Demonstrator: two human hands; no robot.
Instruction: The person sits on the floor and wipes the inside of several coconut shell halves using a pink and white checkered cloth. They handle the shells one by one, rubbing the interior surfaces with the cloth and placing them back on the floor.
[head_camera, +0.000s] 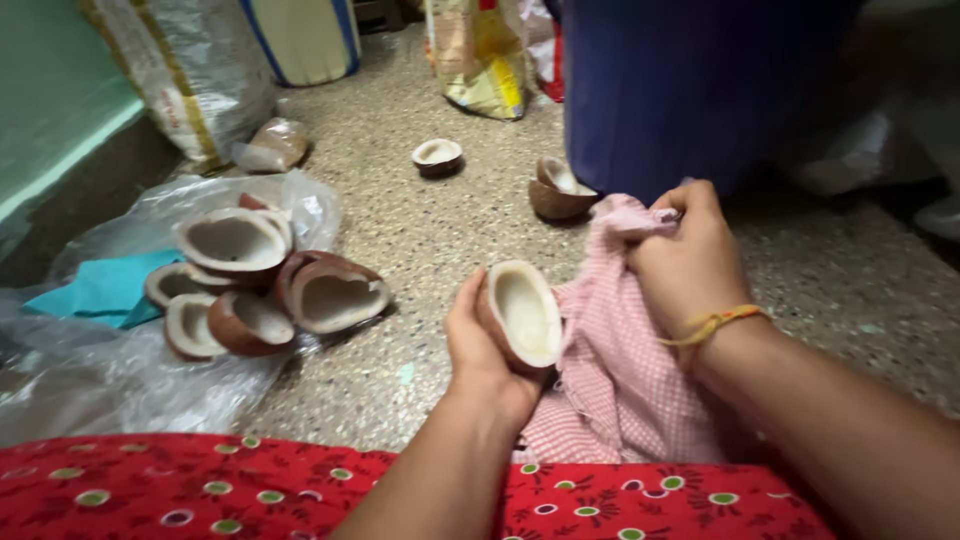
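Note:
My left hand grips a coconut half, brown shell outside, white flesh facing right. My right hand, with a yellow thread at the wrist, is closed on a bunched pink checked cloth that drapes down beside the coconut half onto my lap. The cloth touches the shell's rim.
A pile of several coconut halves lies on a clear plastic sheet at the left, with a teal cloth. Two more halves lie on the speckled floor near a blue drum. Sacks stand behind.

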